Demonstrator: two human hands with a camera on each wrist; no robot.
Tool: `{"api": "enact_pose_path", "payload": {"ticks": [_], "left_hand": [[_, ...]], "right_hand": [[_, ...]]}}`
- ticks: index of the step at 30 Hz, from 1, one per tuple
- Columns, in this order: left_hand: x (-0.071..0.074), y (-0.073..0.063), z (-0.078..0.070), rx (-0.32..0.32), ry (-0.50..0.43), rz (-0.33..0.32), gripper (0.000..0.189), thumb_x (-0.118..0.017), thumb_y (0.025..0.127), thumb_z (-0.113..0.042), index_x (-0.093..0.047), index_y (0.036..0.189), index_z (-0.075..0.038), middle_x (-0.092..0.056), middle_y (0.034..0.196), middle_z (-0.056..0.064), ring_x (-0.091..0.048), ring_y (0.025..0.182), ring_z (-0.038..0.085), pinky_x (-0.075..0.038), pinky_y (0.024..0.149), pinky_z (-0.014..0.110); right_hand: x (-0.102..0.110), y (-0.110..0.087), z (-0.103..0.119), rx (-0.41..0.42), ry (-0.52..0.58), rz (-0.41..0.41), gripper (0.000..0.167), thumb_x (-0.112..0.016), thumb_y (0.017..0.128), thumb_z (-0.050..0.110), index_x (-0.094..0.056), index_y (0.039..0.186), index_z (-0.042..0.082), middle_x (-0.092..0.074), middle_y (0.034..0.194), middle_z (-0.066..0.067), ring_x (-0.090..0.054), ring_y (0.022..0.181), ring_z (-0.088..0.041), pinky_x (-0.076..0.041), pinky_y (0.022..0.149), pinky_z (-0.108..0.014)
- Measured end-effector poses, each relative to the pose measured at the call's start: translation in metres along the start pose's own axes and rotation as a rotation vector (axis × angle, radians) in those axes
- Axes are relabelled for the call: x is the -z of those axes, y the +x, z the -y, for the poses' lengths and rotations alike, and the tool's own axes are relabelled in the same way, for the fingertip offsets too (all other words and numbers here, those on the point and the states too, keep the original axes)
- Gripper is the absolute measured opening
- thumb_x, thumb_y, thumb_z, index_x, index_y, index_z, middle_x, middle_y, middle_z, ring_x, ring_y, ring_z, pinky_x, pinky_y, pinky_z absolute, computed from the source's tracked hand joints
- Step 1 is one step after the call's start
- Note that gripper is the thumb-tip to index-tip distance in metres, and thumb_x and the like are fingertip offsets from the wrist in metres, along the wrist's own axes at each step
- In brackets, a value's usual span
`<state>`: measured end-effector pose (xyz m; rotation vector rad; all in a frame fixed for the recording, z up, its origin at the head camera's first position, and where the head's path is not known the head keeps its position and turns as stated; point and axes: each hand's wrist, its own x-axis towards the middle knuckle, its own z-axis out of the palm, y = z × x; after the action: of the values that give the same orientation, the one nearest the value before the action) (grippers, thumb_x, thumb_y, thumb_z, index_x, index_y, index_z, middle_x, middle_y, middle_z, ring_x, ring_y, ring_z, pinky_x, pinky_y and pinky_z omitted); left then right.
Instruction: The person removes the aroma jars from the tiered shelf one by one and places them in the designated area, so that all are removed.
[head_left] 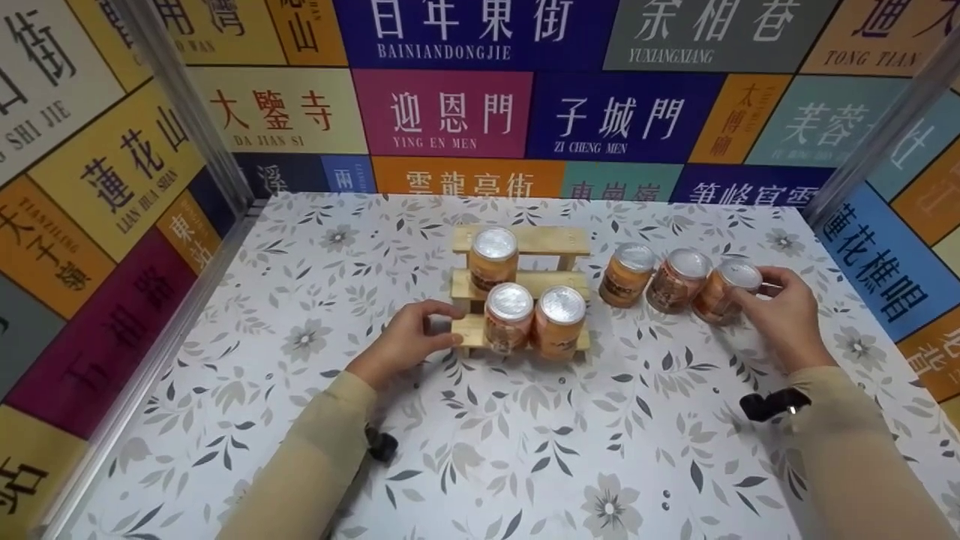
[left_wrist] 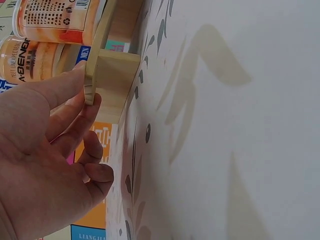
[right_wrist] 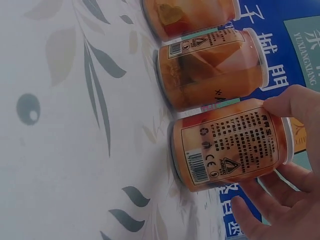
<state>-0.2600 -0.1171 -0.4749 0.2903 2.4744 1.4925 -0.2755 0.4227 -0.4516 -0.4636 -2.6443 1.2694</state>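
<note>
A three-step wooden stand (head_left: 551, 240) is on the table with three clear-sided cans. One can (head_left: 493, 264) is at the left of the middle step, and two more, a left can (head_left: 510, 319) and a right can (head_left: 559, 326), share the bottom step. My left hand (head_left: 412, 334) pinches the left end of that bottom step (left_wrist: 91, 75) between thumb and fingers. To the right of the stand, three similar cans form a row. The rightmost can (right_wrist: 227, 145) is in the grip of my right hand (head_left: 784, 315), thumb and fingers round its upper part.
The other two cans of the row, the left one (head_left: 626, 276) and the middle one (head_left: 677, 280), stand upright between the stand and my right hand. A leaf-patterned cloth (head_left: 525, 450) covers the table. Panels with Chinese lettering (head_left: 450, 112) rise behind and at both sides.
</note>
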Motion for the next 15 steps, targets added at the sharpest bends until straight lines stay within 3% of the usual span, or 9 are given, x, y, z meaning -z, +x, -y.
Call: {"api": "enact_pose_path", "payload": {"ticks": [3,7,11,15], "left_hand": [[0.002,0.0,-0.001,-0.004,0.001,0.006,0.036,-0.08,0.091,-0.017,-0.07,0.126,-0.017,-0.069,0.126,0.002,-0.059,0.095,0.019,-0.048,0.085,0.032],[0.003,0.001,0.0,-0.016,0.013,0.002,0.036,-0.08,0.09,-0.016,-0.071,0.125,-0.017,-0.07,0.125,0.002,-0.061,0.095,0.021,-0.049,0.086,0.033],[0.003,0.001,0.001,-0.01,0.017,0.003,0.037,-0.08,0.09,-0.017,-0.07,0.126,-0.018,-0.069,0.128,0.001,-0.062,0.101,0.021,-0.049,0.094,0.036],[0.0,0.001,0.001,0.007,-0.002,0.006,0.037,-0.081,0.09,-0.017,-0.07,0.125,-0.019,-0.069,0.128,0.002,-0.063,0.105,0.021,-0.049,0.097,0.037]], "right_hand": [[0.002,-0.001,0.001,0.003,-0.022,0.033,0.079,-0.072,0.093,0.048,-0.041,0.152,0.005,-0.049,0.14,-0.009,-0.047,0.131,-0.027,-0.042,0.093,-0.021],[0.004,-0.003,0.008,0.028,-0.052,0.058,0.095,-0.073,0.09,0.057,-0.033,0.158,0.005,-0.044,0.153,-0.02,-0.043,0.139,-0.036,-0.043,0.105,-0.038],[0.002,-0.005,0.02,0.056,-0.059,0.02,0.1,-0.076,0.086,0.06,-0.032,0.159,0.006,-0.037,0.161,-0.023,-0.034,0.148,-0.04,-0.031,0.119,-0.055],[-0.002,-0.011,0.03,0.106,-0.104,-0.048,0.092,-0.077,0.087,0.058,-0.041,0.156,0.008,-0.034,0.163,-0.021,-0.024,0.152,-0.041,-0.018,0.124,-0.06]]}}
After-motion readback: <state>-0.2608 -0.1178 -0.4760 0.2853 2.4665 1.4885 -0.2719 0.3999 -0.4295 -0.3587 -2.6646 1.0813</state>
